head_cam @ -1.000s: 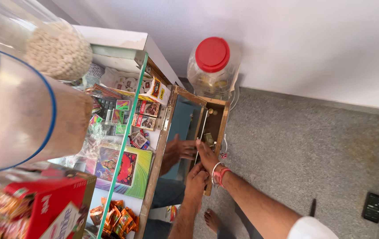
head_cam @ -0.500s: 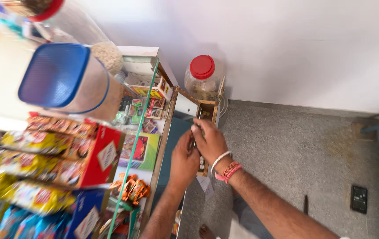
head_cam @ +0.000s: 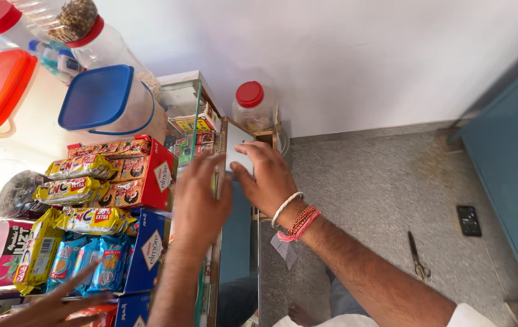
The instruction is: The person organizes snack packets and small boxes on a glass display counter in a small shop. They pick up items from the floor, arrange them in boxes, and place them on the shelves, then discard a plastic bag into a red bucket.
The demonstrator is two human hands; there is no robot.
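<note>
**Two hands at the edge of the glass counter**

The left hand (head_cam: 201, 200) is laid flat on the top edge of the glass counter (head_cam: 196, 115). Its fingers are spread wide and nothing is held in it. The right hand (head_cam: 265, 175), with bands on the wrist, is set on a pale flat piece (head_cam: 236, 154). This piece lies just beside the counter edge, below the jar with the red lid (head_cam: 252, 108). The fingers are bent over the piece, but it cannot be told if it is gripped or only touched.

It is judged that the piece is best moved slowly, with the counter kept steady by the flat left hand. The jar close by should not be bumped.

Half a second ago both hands were seen close together, lower down by the wooden box. Now the left hand has been spread out on the edge, and the right hand has been moved up onto the pale piece. The jar has not been moved.
</note>
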